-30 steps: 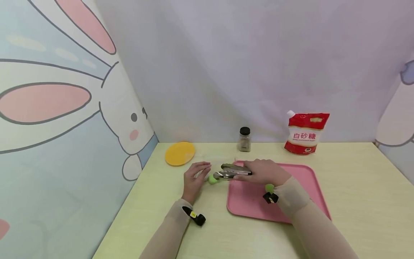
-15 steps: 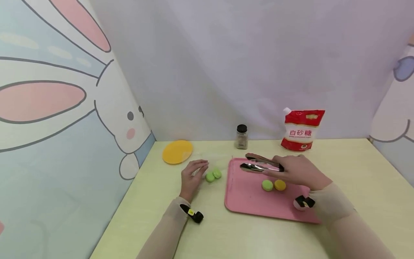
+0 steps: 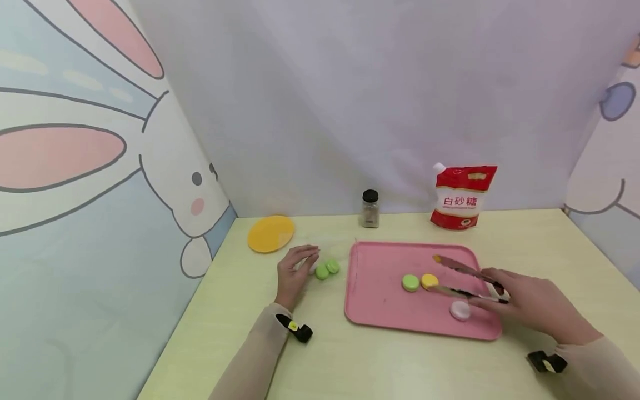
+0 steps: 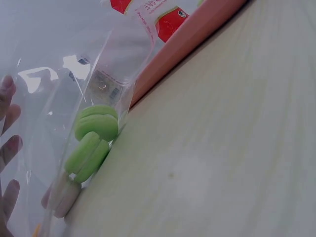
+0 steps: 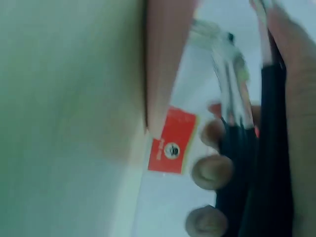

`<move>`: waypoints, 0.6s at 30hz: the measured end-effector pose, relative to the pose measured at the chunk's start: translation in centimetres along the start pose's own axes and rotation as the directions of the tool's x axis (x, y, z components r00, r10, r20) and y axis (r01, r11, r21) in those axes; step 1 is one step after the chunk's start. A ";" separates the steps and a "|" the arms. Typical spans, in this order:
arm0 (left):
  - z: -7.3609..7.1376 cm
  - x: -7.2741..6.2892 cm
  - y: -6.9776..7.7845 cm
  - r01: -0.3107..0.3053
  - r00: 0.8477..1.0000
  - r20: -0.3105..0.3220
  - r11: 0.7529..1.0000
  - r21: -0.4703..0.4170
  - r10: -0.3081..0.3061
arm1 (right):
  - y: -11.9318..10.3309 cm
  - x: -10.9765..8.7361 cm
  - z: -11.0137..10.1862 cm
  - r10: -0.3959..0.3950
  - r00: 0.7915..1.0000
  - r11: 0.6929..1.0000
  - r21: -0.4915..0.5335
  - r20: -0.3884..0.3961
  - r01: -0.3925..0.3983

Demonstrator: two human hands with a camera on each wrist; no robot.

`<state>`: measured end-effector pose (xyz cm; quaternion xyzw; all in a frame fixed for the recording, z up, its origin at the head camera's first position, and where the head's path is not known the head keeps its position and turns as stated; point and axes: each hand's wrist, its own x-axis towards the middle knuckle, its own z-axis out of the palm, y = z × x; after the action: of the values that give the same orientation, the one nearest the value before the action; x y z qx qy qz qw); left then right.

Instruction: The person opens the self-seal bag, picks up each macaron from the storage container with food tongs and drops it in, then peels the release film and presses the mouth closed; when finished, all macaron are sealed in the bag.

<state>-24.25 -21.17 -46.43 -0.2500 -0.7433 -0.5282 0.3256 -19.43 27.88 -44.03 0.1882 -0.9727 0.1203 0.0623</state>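
Seemingly a staged tabletop set: rabbit-print side wall [image 3: 90,233], pale cloth-like backdrop [image 3: 350,100], light table [image 3: 390,366]

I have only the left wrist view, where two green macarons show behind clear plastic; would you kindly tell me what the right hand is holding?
Observer: In the head view, the right hand holds a pair of metal tongs.
Operator: Thank you. I see just one side of the tray; would you say what lies on it?
Observer: Three macarons: a green macaron, a yellow macaron and a pale macaron.
Operator: I appreciate it. How are they arranged?
Observer: The green and yellow ones lie side by side, while the pale one sits apart, closer to the tray's near edge.
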 end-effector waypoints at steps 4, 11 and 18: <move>-0.1 0.4 0.2 0.011 1.000 -0.005 1.000 0.004 -0.011 | 1.4 -1.4 0.5 -0.098 0.992 0.995 -0.014 -0.077 0.097; 0.0 0.1 0.5 0.041 0.999 0.007 0.999 -0.002 -0.041 | 2.5 -2.0 0.7 -0.076 0.997 0.995 -0.069 -0.007 0.075; 0.0 0.1 0.3 0.027 1.000 0.008 1.000 0.005 -0.027 | 2.6 -1.9 0.6 0.052 0.999 0.992 -0.113 0.015 -0.050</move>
<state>-24.07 -21.03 -46.18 -0.2412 -0.7491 -0.5299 0.3161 -18.74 30.73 -45.52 0.1607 -0.9830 0.0650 0.0611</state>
